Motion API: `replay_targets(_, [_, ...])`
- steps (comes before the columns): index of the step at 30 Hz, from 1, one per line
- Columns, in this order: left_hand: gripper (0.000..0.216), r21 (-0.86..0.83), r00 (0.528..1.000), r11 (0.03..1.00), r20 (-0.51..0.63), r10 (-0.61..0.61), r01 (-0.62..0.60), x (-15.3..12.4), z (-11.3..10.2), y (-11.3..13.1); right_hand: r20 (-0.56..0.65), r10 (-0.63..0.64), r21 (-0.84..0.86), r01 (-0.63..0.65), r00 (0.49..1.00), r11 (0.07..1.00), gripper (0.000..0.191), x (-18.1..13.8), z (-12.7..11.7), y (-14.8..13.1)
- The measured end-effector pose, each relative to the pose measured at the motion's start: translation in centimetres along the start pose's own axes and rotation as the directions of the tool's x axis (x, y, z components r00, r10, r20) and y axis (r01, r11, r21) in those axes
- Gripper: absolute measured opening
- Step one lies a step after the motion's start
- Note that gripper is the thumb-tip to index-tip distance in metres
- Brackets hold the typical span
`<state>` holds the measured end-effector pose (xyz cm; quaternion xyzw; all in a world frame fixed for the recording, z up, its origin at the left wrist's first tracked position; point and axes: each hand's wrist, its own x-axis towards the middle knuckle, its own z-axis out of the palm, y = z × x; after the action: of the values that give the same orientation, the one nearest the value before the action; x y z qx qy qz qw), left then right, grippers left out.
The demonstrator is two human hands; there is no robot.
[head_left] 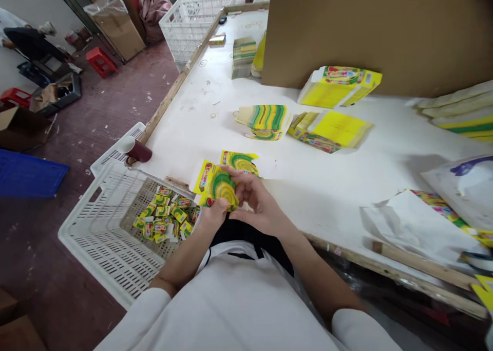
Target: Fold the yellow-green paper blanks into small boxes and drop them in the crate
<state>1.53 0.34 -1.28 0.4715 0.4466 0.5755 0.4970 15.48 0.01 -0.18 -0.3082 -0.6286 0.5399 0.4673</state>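
Both my hands meet at the near edge of the white table (346,186). My left hand (211,213) and my right hand (256,202) are closed on a small yellow-and-green printed carton (217,184), which is partly folded up between the fingers. Another flat carton blank (239,162) lies on the table just behind the held one. Below my left hand stands a white plastic crate (103,233) with several small folded yellow-green boxes (165,218) on its bottom.
Stacks of flat carton blanks (264,119), (327,130), (339,86) lie further back on the table before a tall brown cardboard sheet (377,32). A second white crate (192,22) stands at the far end. White paper and bags (416,222) lie at right. A dark cup (134,149) sits at the table corner.
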Motion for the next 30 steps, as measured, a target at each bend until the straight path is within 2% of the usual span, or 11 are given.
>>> replay_targets(2, [0.067,-0.014,0.997,0.999,-0.075,0.031,-0.032,0.3,1.2,0.3,-0.016,0.018,0.072,-0.017,1.000,0.997,0.067,0.0,0.7,0.0])
replay_targets(4, [0.068,-0.005,0.993,0.999,-0.112,0.033,-0.034,0.6,1.6,0.8,-0.079,0.059,0.059,-0.055,0.995,0.997,0.068,0.2,0.9,0.2])
replay_targets(6, [0.069,0.022,0.994,1.000,-0.107,0.006,-0.004,0.7,1.5,1.0,-0.126,0.105,0.080,-0.095,0.987,0.992,0.059,0.4,0.8,0.6])
replay_targets(8, [0.071,0.052,0.995,0.998,-0.103,-0.013,0.018,0.6,1.1,1.0,-0.115,0.132,0.132,-0.116,0.985,0.984,0.052,0.7,0.6,0.8])
replay_targets(11, [0.072,0.048,0.992,0.999,-0.124,0.013,-0.007,0.2,0.6,0.7,-0.053,0.124,0.209,-0.110,0.991,0.972,0.057,1.0,0.6,1.1])
replay_targets(14, [0.072,0.025,0.990,0.999,-0.140,-0.020,0.024,0.3,0.7,0.7,-0.106,0.115,0.253,-0.085,0.988,0.964,0.056,1.2,0.9,1.5])
replay_targets(18, [0.077,-0.098,0.984,0.985,-0.099,-0.152,0.142,1.3,1.4,1.8,-0.226,0.083,0.077,-0.067,0.971,0.995,0.050,1.1,1.4,1.6])
replay_targets(21, [0.069,-0.228,0.975,0.955,-0.079,-0.210,0.187,2.1,1.9,2.6,-0.229,0.022,-0.104,-0.047,0.973,0.993,0.040,0.6,1.9,1.0])
replay_targets(26, [0.068,-0.250,0.958,0.962,-0.228,-0.173,0.114,2.7,1.9,2.4,-0.077,0.027,-0.049,-0.031,0.997,0.998,0.047,0.0,2.6,0.3])
replay_targets(28, [0.072,-0.225,0.961,0.969,-0.227,-0.155,0.102,2.6,1.7,2.0,-0.097,0.042,-0.038,-0.045,0.994,0.998,0.050,0.2,2.5,0.6])
replay_targets(30, [0.077,-0.207,0.973,0.973,-0.183,-0.143,0.104,2.3,1.4,1.6,-0.178,0.054,-0.046,-0.063,0.983,0.997,0.046,0.5,2.2,1.3])
